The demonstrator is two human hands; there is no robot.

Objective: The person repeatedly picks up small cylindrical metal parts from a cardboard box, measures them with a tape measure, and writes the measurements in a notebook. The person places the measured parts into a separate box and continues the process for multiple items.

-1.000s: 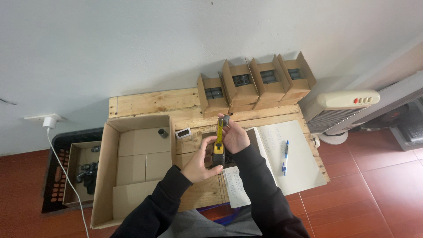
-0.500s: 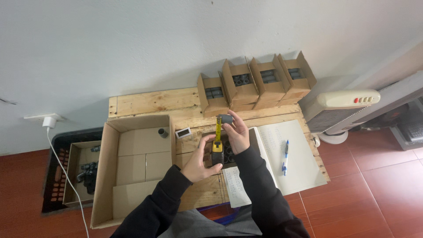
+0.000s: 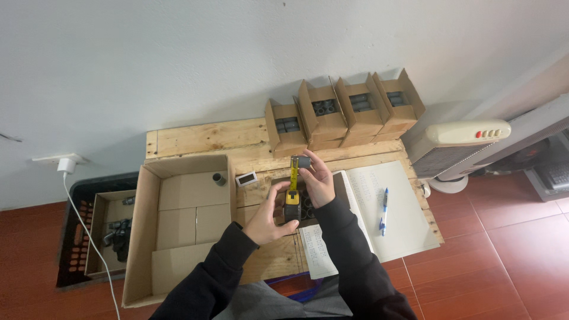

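Yellow tape measure (image 3: 291, 198) was gripped by the left hand (image 3: 267, 220), blade pulled against a grey fitting (image 3: 303, 162) pinched in the right hand (image 3: 317, 178); blade best kept straight, tbh.

We see four boxes (image 3: 344, 112) at twelve o'clock, a notebook (image 3: 391, 219) and pen (image 3: 384, 211) at three, a crate (image 3: 77, 237) at nine.

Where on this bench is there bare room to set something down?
Free: the large open box's floor beyond one grey fitting, and the planks behind it. Crowded: around the tape measure, both hands, and four small boxes.
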